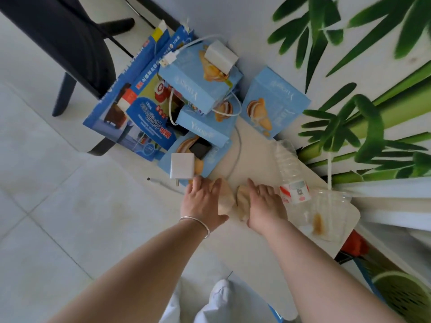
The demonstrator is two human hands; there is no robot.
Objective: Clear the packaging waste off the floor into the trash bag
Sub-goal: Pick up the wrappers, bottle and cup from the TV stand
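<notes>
Floor (pixel 58 217) wide open at eight o'clock. Blue "Yuiogee"-type cartons (pixel 198 85) heaped at twelve, lettering blurry. Plastic bottle (pixel 290 173), red-white label, at two. Left hand (pixel 203 201) and right hand (pixel 261 203), fingers spread, press crumpled beige packaging (pixel 227 199).

both hands (pixel 205 201) (pixel 262 203) on beige wrapper (pixel 227 199), blue boxes (pixel 198 78) beyond.

Pale tiled floor (pixel 58 194) in soft daylight — dark chair (pixel 58 43) at upper left, bamboo-print wall (pixel 373 78) at right.
</notes>
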